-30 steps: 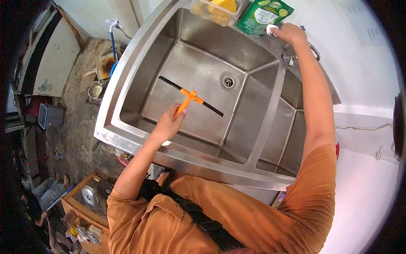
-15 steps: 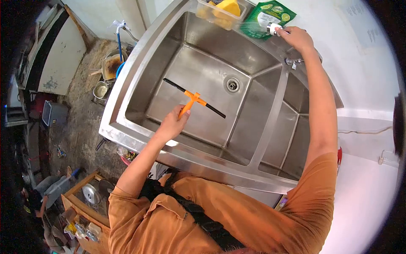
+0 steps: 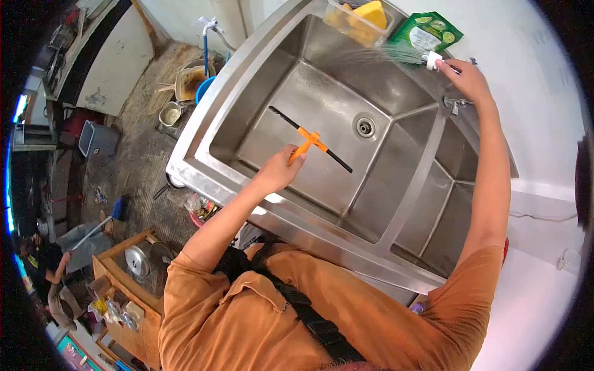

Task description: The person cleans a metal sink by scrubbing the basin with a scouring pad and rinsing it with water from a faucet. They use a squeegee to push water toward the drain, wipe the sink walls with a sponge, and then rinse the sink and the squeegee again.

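Note:
My left hand [image 3: 278, 168] is closed round the orange handle of a squeegee [image 3: 314, 140]. Its black blade hangs over the large basin of a stainless steel sink [image 3: 337, 179], slanting down to the right. At the back right, my right hand [image 3: 467, 79] grips a white spray head [image 3: 432, 60]. Water fans out of it to the left, across the rear of the basin. Just behind the jet lie a green pouch [image 3: 433, 25] and a clear plastic container [image 3: 349, 29] with yellow sponges [image 3: 370, 13]. The drain [image 3: 365, 127] shows in the basin floor.
A wall tap [image 3: 456, 104] sits below my right forearm, beside a smaller basin [image 3: 442, 216]. Pans [image 3: 189, 83] and a blue basin [image 3: 204, 90] stand on the floor at left. Further left, another person [image 3: 55, 266] holds a long-handled blue tool [image 3: 117, 209] near a wooden table [image 3: 127, 247].
The water spray has grown longer and now arcs left into the basin. The whole view has shifted, with the scene moving right. Both hands keep their hold.

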Available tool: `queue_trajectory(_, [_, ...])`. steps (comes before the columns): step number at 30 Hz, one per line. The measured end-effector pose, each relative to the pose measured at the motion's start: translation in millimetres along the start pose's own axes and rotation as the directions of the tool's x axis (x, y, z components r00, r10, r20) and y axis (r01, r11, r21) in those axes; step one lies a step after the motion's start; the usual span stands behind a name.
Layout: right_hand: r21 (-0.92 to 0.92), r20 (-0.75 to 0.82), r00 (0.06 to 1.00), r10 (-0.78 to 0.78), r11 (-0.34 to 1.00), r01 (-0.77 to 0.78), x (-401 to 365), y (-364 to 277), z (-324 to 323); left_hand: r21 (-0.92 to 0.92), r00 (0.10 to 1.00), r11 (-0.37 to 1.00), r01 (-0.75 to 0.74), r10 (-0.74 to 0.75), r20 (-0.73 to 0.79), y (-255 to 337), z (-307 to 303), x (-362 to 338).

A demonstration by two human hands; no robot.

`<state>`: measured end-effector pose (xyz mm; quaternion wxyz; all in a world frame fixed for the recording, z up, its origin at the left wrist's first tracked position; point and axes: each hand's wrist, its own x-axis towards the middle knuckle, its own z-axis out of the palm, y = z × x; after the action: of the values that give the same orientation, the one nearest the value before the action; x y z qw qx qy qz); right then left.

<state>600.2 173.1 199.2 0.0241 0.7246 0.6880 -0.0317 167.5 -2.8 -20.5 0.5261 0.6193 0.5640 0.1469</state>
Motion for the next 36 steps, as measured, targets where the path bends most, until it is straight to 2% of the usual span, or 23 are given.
queue_trajectory(2, [0.026, 0.017, 1.0, -0.013, 1.0, 0.012, 2.1, 0.6, 0.3, 0.023, 1.0, 1.0, 0.01, -0.009, -0.021, 2.7, -1.4, -1.3])
queue_trajectory(4, [0.043, 0.008, 0.994, -0.106, 0.993, 0.106, 0.9, 3.8, 2.9, 0.073, 0.999, 0.997, 0.03, -0.028, -0.018, 8.7, -2.8, -3.4])
queue_trajectory(8, [0.033, -0.022, 0.994, -0.107, 0.994, 0.107, -8.0, -0.2, 12.4, 0.11, 0.995, 0.99, 0.091, -0.096, 0.039, 18.8, -9.5, -6.8])
queue_trajectory(11, [-0.052, 0.026, 0.988, -0.149, 0.987, 0.15, -22.3, -8.4, 24.6, 0.127, 1.0, 0.991, 0.028, -0.028, 0.0, 11.0, -7.0, -5.4])
queue_trajectory(13, [-0.206, 0.086, 0.975, -0.205, 0.954, 0.219, -30.6, -13.0, 42.3, 0.113, 1.0, 0.994, -0.004, 0.007, -0.029, 5.8, -5.7, -3.7])
queue_trajectory(17, [-0.325, 0.208, 0.959, -0.191, 0.911, 0.252, -50.4, -26.9, 71.1, 0.155, 0.999, 0.987, 0.036, -0.04, 0.019, 8.9, -6.7, -1.3])
queue_trajectory(18, [-0.357, 0.228, 0.942, -0.247, 0.878, 0.317, -54.3, -26.6, 76.4, 0.168, 0.999, 0.985, 0.031, -0.033, 0.005, 6.2, -5.1, 0.8])
queue_trajectory(22, [-0.483, 0.267, 0.959, -0.094, 0.848, 0.218, -73.6, -27.6, 84.2, 0.203, 1.0, 0.979, 0.015, -0.016, 0.006, 13.0, -4.6, 8.3])
queue_trajectory(25, [-0.473, 0.188, 0.972, -0.143, 0.854, 0.217, -92.6, -28.6, 96.6, 0.237, 1.0, 0.971, 0.022, -0.021, -0.006, 13.3, -0.4, 18.9])
queue_trajectory(27, [-0.475, -0.005, 0.931, -0.364, 0.82, 0.318, -98.8, -24.9, 117.9, 0.25, 1.0, 0.968, -0.022, 0.026, -0.012, 0.9, 4.2, 33.1])
queue_trajectory(29, [-0.44, -0.199, 0.813, -0.547, 0.792, 0.424, -108.1, -39.7, 132.3, 0.261, 0.997, 0.963, -0.065, 0.072, -0.015, -5.6, 7.5, 45.8])
queue_trajectory(31, [-0.293, -0.345, 0.706, -0.619, 0.785, 0.546, -120.2, -61.2, 176.1, 0.208, 0.999, 0.978, 0.032, -0.034, 0.008, -10.6, 10.7, 53.5])
queue_trajectory(32, [-0.008, -0.244, 0.827, -0.506, 0.854, 0.52, -140.5, -84.5, 193.1, 0.214, 0.999, 0.977, 0.025, -0.029, 0.017, -16.7, 11.9, 57.7])
queue_trajectory(33, [0.268, -0.104, 0.908, -0.406, 0.868, 0.419, -157.9, -107.6, 210.4, 0.238, 0.999, 0.971, 0.033, -0.036, 0.008, -23.7, 12.9, 63.9])
queue_trajectory(34, [0.342, 0.087, 0.94, -0.33, 0.896, 0.283, -157.6, -119.6, 233.5, 0.264, 0.999, 0.964, 0.044, -0.045, -0.001, -26.5, 14.1, 70.2])
queue_trajectory(35, [0.389, 0.279, 0.926, -0.255, 0.912, 0.134, -158.7, -125.6, 260.6, 0.271, 0.999, 0.962, 0.035, -0.039, 0.007, -24.8, 13.8, 70.9])
queue_trajectory(36, [0.445, 0.302, 0.927, -0.223, 0.893, 0.07, -152.2, -122.3, 300.3, 0.26, 0.997, 0.963, 0.068, -0.071, 0.004, -21.9, 12.7, 69.1])
